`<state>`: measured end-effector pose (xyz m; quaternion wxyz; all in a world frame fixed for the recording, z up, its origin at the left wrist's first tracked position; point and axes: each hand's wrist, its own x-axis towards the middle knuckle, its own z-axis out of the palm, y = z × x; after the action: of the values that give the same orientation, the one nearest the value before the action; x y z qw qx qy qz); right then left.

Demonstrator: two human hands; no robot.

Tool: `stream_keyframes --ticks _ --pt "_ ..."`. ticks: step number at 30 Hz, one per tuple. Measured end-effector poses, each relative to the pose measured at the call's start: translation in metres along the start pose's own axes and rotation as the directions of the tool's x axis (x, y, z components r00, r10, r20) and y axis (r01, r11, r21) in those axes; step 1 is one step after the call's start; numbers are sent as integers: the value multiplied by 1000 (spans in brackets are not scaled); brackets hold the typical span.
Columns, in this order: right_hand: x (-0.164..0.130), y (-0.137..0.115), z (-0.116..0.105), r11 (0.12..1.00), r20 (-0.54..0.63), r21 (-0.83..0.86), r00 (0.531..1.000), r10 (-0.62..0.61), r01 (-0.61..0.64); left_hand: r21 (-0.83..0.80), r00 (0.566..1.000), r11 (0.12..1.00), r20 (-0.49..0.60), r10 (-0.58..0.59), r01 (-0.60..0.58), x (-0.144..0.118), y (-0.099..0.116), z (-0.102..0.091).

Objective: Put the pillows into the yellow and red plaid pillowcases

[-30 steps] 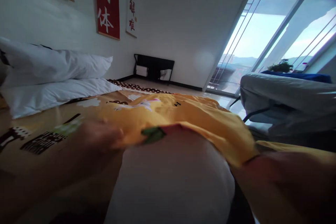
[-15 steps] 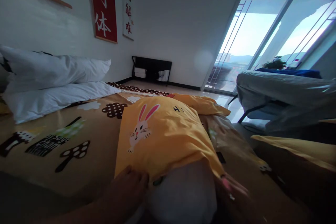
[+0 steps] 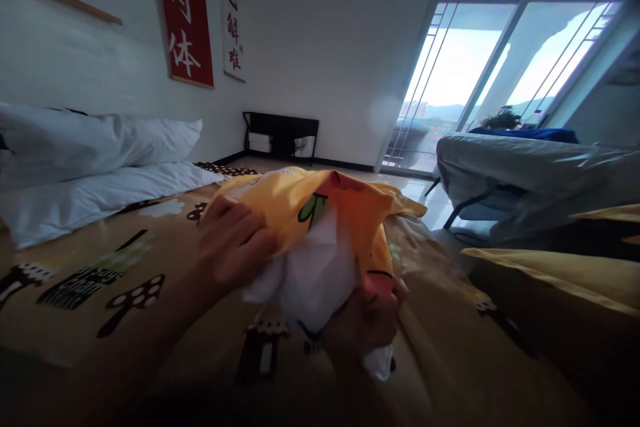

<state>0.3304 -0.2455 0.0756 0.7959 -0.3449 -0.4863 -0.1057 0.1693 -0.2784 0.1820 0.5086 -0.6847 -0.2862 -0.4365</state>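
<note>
A yellow-orange pillowcase (image 3: 280, 193) covers the far part of a white pillow (image 3: 320, 267), whose near end sticks out of the case's mouth. My left hand (image 3: 235, 240) is closed on the left edge of the pillowcase opening, raised above the bed. Lower and to the right, my right hand (image 3: 373, 317) grips the right edge of the opening, beside a pink printed patch. Both hands are somewhat blurred, and the fingertips are hidden. A white corner pokes out below my right hand.
White pillows (image 3: 100, 147) are stacked at the left on the brown patterned bedding (image 3: 195, 327). Behind stands a low black shelf (image 3: 283, 137). A plastic-covered piece of furniture (image 3: 500, 167) is at the right by the glass door (image 3: 465, 73). Yellow fabric (image 3: 555, 273) lies at the right edge.
Both hands have lifted the mouth of the pillowcase, and my right hand has come inward. The rabbit print has folded out of sight. The view has shifted slightly.
</note>
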Motion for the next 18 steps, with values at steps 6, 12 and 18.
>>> stream_keyframes --ticks 6,12,18 --pt "5 86 9 914 470 129 788 -399 386 -42 705 999 707 42 -17 -136 -38 -3" --pt "43 167 -86 736 742 184 399 -539 652 26 387 960 912 -137 280 -214 -18 -42" --pt "102 146 -125 738 811 138 352 -467 661 -204 688 929 723 -69 307 -139 -32 -87"
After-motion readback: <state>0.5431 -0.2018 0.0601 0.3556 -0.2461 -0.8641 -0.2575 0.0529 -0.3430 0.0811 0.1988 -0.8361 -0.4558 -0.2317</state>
